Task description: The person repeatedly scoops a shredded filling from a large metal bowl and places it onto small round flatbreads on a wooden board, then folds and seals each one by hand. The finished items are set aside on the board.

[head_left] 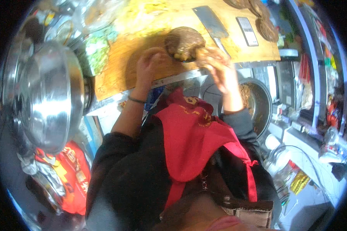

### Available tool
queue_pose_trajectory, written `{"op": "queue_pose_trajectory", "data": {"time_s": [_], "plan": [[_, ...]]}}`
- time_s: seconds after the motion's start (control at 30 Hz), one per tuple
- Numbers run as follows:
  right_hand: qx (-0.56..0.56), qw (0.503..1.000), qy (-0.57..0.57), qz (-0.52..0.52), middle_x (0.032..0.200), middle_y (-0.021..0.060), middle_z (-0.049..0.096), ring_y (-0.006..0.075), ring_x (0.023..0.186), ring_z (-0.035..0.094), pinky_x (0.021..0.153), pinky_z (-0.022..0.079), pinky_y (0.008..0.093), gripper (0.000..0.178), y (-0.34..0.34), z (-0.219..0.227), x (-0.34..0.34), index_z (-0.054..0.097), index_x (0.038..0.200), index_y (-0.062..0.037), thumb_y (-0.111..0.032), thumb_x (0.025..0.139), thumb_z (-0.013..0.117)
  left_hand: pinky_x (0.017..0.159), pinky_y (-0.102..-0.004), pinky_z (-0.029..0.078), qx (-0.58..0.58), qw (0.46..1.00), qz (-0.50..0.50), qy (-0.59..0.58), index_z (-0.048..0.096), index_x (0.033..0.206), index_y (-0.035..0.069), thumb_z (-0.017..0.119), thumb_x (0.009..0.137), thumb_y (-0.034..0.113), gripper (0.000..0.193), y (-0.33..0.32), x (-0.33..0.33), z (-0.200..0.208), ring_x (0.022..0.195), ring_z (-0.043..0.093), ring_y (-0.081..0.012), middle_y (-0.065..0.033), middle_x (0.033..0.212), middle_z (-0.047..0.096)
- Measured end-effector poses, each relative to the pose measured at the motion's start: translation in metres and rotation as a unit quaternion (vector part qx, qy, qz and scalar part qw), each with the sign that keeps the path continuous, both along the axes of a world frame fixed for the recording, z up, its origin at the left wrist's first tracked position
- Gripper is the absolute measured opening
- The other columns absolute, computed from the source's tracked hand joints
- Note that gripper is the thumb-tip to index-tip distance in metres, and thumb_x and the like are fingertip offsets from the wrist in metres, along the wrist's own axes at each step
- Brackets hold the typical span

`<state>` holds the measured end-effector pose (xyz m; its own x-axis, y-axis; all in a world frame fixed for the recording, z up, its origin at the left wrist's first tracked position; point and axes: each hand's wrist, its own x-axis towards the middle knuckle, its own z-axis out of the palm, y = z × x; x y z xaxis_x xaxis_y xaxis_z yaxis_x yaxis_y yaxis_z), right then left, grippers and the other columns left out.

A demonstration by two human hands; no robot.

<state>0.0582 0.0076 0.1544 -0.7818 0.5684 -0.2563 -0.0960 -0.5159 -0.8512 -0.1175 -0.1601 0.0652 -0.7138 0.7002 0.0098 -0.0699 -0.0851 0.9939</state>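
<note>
A round brown piece of food [185, 41], with a dark rim and yellowish bits at its near edge, is at the front of the wooden board [121, 75]. My right hand [217, 67] is at its right edge, fingers bent and pressed together around something brownish, too blurred to name. To the left of the round food is my left hand [151, 63], apart from it and smeared by motion, so its fingers are unclear. A cleaver [211, 24] lies beyond my right hand. Right of the blade is a phone-like rectangle [247, 31], dark and white.
Chopped greens [96, 54] lie at the board's left, yellow shreds [142, 15] at the back. Several brown round pieces [266, 29] sit far right. A large steel bowl [52, 98] stands left. A dark pot [258, 104] with brown contents is below the board's right edge.
</note>
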Motion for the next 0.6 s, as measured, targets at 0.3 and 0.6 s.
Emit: {"op": "queue_pose_trajectory", "data": {"time_s": [0.3, 0.6], "plan": [[-0.064, 0.997, 0.031, 0.006, 0.078, 0.0022, 0.058, 0.0102, 0.065, 0.054, 0.059, 0.045, 0.0215, 0.014, -0.099, -0.078, -0.109, 0.056, 0.095, -0.0036, 0.002, 0.082, 0.057, 0.076, -0.0267, 0.051, -0.009, 0.962, -0.021, -0.272, 0.051, 0.121, 0.005, 0.063, 0.081, 0.009, 0.042, -0.042, -0.004, 0.009, 0.091, 0.06, -0.0148, -0.0072, 0.102, 0.061], [-0.128, 0.987, 0.096, -0.008, 0.087, 0.0084, 0.059, 0.02, 0.082, 0.062, 0.071, 0.054, 0.0286, 0.017, -0.063, -0.068, -0.094, 0.054, 0.089, -0.0047, 0.008, 0.077, 0.054, 0.075, -0.0218, 0.047, -0.003, 0.996, -0.087, -0.02, 0.06, 0.108, 0.002, 0.062, 0.075, -0.002, 0.033, -0.008, -0.023, 0.007, 0.085, 0.058, -0.0081, -0.0036, 0.098, 0.064]]}}
